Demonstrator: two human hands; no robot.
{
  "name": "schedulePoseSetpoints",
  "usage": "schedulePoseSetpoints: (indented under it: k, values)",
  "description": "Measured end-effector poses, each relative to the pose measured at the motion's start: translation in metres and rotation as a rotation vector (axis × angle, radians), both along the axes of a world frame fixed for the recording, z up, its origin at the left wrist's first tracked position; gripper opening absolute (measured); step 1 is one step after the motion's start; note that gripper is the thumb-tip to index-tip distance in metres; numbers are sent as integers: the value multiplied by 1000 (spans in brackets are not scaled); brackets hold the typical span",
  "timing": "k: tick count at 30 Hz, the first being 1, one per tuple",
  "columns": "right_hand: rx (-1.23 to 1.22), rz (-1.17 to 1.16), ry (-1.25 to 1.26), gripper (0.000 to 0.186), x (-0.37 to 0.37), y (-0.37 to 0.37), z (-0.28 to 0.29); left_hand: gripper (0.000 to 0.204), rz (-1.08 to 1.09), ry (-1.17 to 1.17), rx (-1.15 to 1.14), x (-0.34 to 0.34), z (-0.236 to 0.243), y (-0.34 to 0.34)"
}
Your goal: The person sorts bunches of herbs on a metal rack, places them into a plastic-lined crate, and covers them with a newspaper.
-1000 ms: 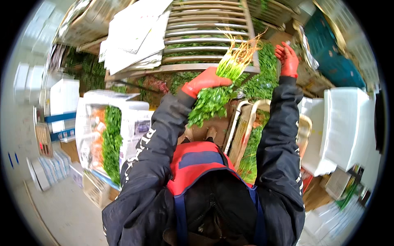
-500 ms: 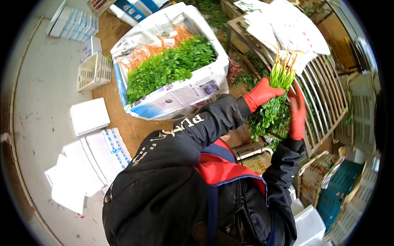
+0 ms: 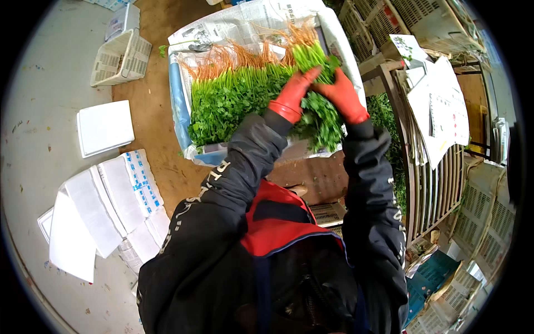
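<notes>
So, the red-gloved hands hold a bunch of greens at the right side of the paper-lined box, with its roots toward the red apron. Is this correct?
Not quite: in the head view, the roots point away from the apron. The left hand and right hand do hold the bunch at the right side of the box.

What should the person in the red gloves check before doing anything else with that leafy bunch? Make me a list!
1. Both hands at the bunch: ok. The left hand and right hand touch the leafy herb bunch from either side.
2. Firm grip: cannot tell. The fingers are partly hidden.
3. Roots facing the same way: ok. They point to the far side, like those of the herb row.
4. Paper lining there: ok. Newspaper covers the far wall of the box.
5. Bunch resting on the bottom: cannot tell. Leaves and hands hide it.
</notes>
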State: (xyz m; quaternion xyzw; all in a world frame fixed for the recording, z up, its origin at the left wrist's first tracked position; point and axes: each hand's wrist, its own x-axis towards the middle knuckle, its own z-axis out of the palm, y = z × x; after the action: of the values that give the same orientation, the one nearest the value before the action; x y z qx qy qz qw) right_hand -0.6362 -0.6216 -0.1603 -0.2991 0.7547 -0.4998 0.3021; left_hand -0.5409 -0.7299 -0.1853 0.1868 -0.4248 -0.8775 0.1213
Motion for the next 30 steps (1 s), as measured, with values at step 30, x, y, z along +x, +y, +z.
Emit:
schedulePoseSetpoints:
  k: [30]
  values:
    - [236, 299, 294, 54, 15, -29, -110, 37, -213, -265, -1527, 9, -186, -81]
